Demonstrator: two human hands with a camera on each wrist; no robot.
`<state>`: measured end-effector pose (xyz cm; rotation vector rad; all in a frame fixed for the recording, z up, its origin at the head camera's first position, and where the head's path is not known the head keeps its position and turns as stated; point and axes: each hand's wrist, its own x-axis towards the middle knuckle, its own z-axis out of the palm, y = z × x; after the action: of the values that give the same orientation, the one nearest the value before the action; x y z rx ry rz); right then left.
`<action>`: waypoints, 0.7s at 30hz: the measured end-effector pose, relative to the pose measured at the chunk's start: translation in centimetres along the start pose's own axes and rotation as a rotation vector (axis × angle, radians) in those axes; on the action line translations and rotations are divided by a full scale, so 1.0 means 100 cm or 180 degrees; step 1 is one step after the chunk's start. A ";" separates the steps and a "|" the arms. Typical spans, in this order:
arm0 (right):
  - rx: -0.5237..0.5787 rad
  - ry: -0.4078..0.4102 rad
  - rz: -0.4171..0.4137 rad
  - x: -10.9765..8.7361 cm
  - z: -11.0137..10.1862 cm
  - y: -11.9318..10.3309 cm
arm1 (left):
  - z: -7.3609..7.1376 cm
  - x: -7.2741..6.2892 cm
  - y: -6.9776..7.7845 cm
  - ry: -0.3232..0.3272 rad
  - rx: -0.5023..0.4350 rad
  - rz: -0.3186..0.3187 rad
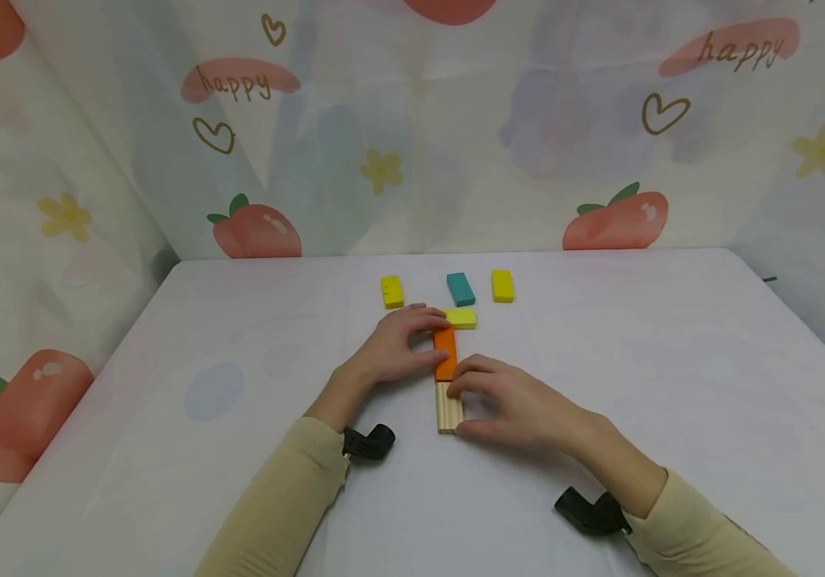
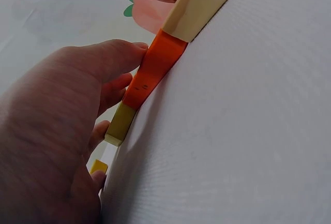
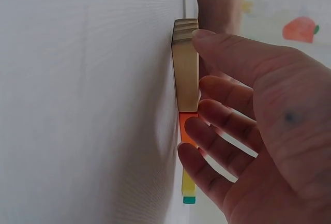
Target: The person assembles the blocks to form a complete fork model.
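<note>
In the head view a row of toy blocks runs away from me: a plain wooden block [image 1: 448, 410] nearest, an orange block [image 1: 444, 369] end to end with it, and a yellow block [image 1: 464, 319] lying crosswise at the far end. My left hand [image 1: 404, 344] rests its thumb on the orange block, its other fingers loosely bent by the yellow block's left end. My right hand [image 1: 521, 405] holds the wooden block lightly, thumb [image 3: 220, 45] at the near end and fingertips along the far part. In the left wrist view the orange block [image 2: 155, 66] carries small dark marks.
Behind the row lie a yellow block [image 1: 392, 292], a teal block [image 1: 460, 289] and another yellow block [image 1: 502, 286]. The white-covered table [image 1: 672, 361] meets a printed cloth backdrop [image 1: 441, 184]. Black wrist cameras [image 1: 369, 442] sit on both wrists.
</note>
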<state>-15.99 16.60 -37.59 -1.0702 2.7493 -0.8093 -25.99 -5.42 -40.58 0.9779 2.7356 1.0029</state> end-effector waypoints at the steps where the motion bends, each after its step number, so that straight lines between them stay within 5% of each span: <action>1: -0.0005 0.0005 0.0002 0.000 0.000 0.000 | 0.000 0.000 0.000 0.0000 -0.0001 -0.0002; 21: -0.0063 0.0053 0.0016 0.002 0.002 0.000 | 0.000 -0.001 0.001 0.0001 -0.0063 -0.0030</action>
<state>-16.07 16.39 -37.74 -1.0646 2.7784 -0.7956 -25.84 -5.43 -40.56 0.9610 2.7224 1.0267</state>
